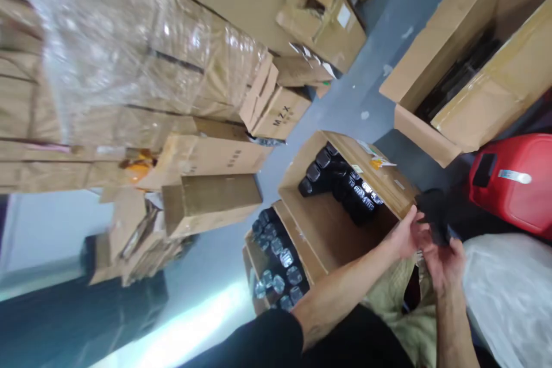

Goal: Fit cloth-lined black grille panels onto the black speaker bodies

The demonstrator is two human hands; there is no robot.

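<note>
My left hand and my right hand are together at the upper right of the view, both gripping a dark black object. Its shape is unclear, partly hidden by my fingers. Just beyond my left hand stands an open cardboard box holding a cluster of black items. Beside it, nearer my left forearm, a second open carton is packed with rows of black-capped items.
The view is strongly tilted. A large open carton lies at the upper right, with a red case and a white sack to the right. Plastic-wrapped stacked cartons fill the upper left, above a grey floor.
</note>
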